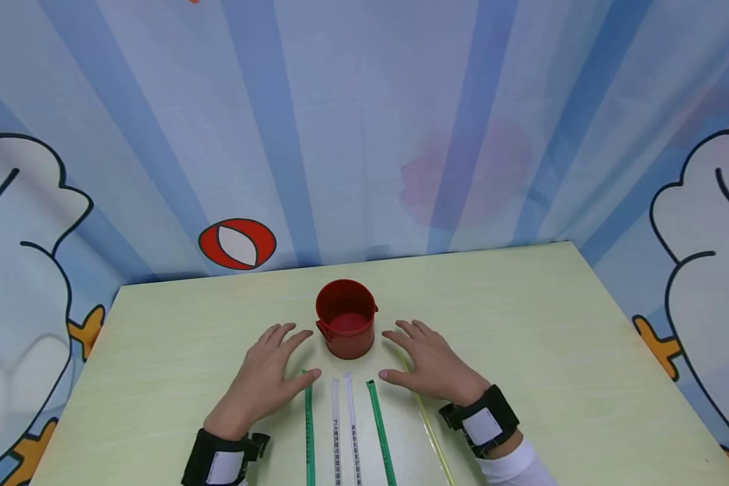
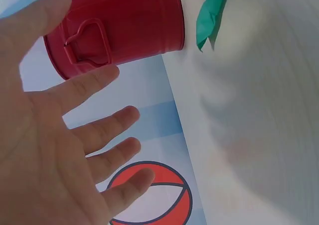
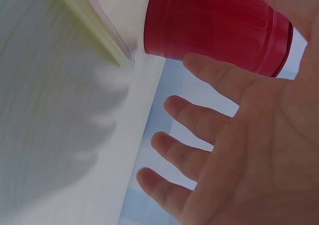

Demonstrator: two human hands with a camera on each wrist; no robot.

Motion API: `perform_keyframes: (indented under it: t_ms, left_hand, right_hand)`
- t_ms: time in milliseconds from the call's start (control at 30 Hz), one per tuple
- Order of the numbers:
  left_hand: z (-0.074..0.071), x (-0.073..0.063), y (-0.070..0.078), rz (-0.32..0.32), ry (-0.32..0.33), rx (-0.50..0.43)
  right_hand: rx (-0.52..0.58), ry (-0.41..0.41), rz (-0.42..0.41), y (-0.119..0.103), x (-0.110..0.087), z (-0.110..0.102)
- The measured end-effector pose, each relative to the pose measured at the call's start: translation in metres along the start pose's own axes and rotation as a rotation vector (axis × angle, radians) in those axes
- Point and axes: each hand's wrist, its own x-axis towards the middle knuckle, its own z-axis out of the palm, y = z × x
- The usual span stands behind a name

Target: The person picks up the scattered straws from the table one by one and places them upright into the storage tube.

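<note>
A small red bucket point(image 1: 347, 324) stands upright on the table, its inside visible from above. To its left my left hand point(image 1: 267, 378) is spread with fingers apart, holding nothing. My right hand point(image 1: 431, 364) is spread likewise at the bucket's right. Both palms show beside the bucket in the wrist views; contact with it cannot be made out. Between the hands lie several thin, straw-like strips: a green one point(image 1: 309, 432) near my left thumb, two whitish printed ones, one being a white strip point(image 1: 354, 432), another green strip point(image 1: 381, 432), and a yellow strip point(image 1: 428, 425) partly under my right hand.
The pale wooden table point(image 1: 553, 324) reaches back to a blue striped cloth backdrop point(image 1: 352, 135) with printed cartoon figures and a red-and-white ball picture point(image 1: 237, 244). Lower ends of the strips run out of the head view at the near side.
</note>
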Motion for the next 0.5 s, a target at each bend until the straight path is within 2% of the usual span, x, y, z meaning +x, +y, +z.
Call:
perform_keyframes:
  t_ms: [100,233,300,367,500]
  left_hand:
    - [-0.002,-0.001,-0.001,-0.031,0.019,-0.003]
    - [-0.006,-0.003,-0.005,-0.112,0.037,-0.013]
    - [-0.007,-0.003,-0.007,-0.153,0.012,-0.014]
    - [-0.005,-0.004,-0.009,-0.189,-0.038,-0.023]
    - [0.002,-0.005,-0.015,-0.219,-0.118,-0.041]
  right_hand:
    - [-0.001,0.039,0.004,-0.001,-0.001,-0.002]
    - [0.019,0.136,0.068,-0.001,-0.003,-0.006]
    - [0.03,0.169,0.12,0.002,-0.004,-0.009]
    - [0.037,0.169,0.164,0.006,-0.005,-0.011]
    - [0.033,0.089,0.212,0.014,-0.007,-0.011]
